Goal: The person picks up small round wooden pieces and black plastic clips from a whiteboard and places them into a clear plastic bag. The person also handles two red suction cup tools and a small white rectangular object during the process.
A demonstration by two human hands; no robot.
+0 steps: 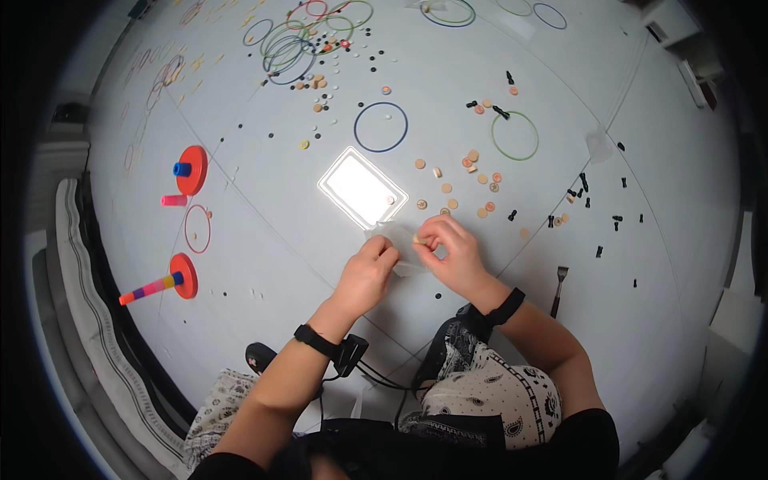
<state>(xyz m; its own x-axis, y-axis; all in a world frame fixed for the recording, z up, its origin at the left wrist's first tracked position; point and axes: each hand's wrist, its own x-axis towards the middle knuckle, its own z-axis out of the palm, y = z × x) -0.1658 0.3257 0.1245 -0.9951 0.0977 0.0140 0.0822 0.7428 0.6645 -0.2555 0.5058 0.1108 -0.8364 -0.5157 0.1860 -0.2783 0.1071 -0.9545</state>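
My left hand pinches the edge of a clear plastic bag, which hangs low over the floor. Just to its right, my right hand holds a small wooden xiangqi piece between thumb and fingertips, beside the bag. Beyond my hands, several round wooden pieces are scattered over the floor, some with red or dark characters on top. A bright reflection or lit panel lies ahead of my left hand, with one round piece on it. What the bag holds is hard to see.
Black chess pieces and a flat scraper lie to the right. Coloured rings and small black and white discs are spread ahead. Leftward are two red ring-stacker bases and a grey sofa.
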